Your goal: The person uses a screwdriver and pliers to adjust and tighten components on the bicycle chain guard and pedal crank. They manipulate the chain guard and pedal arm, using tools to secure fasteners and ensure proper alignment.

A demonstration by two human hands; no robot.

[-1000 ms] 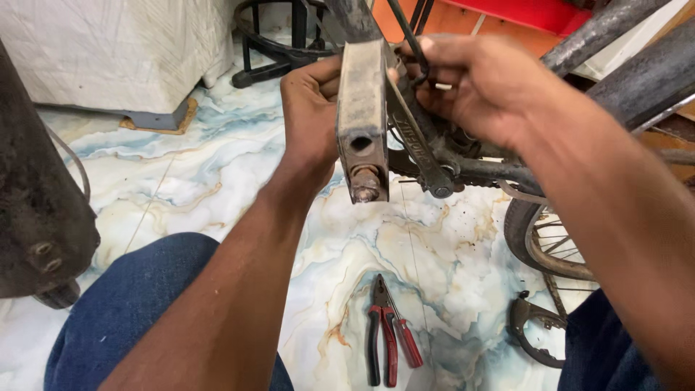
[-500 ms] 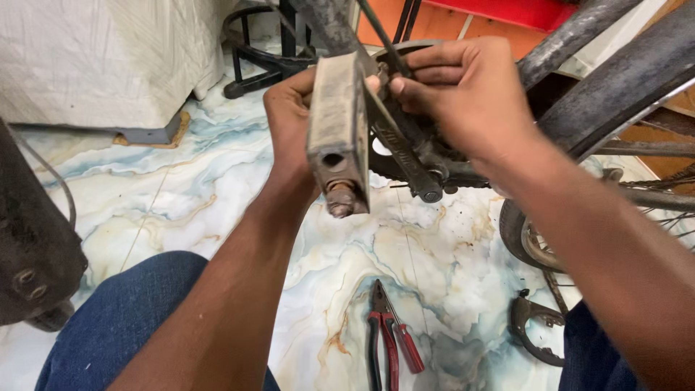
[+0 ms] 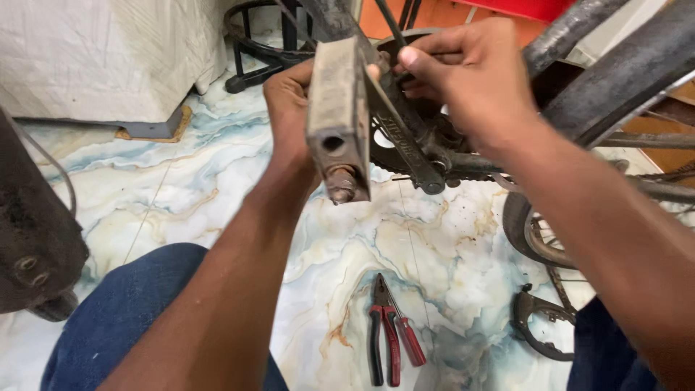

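The left hand [image 3: 293, 108] is wrapped around the far side of a worn bicycle pedal [image 3: 339, 119], gripping it so its rusty axle end points toward the camera. The pedal sits at the end of the crank [image 3: 402, 141], up in front of the chainring [image 3: 405, 116] and above the marble floor [image 3: 217, 195]. The right hand [image 3: 470, 80] pinches a thin dark cable [image 3: 387, 22] between thumb and fingers just beside the crank.

To do this well, the left hand should probably hold the pedal square and firm so the crank cannot swing, while the right hand keeps its pinch short and close to the chainring, clear of the teeth. The red pliers [image 3: 387, 337] lie on the floor below, within reach should fingers alone slip on the greasy metal.
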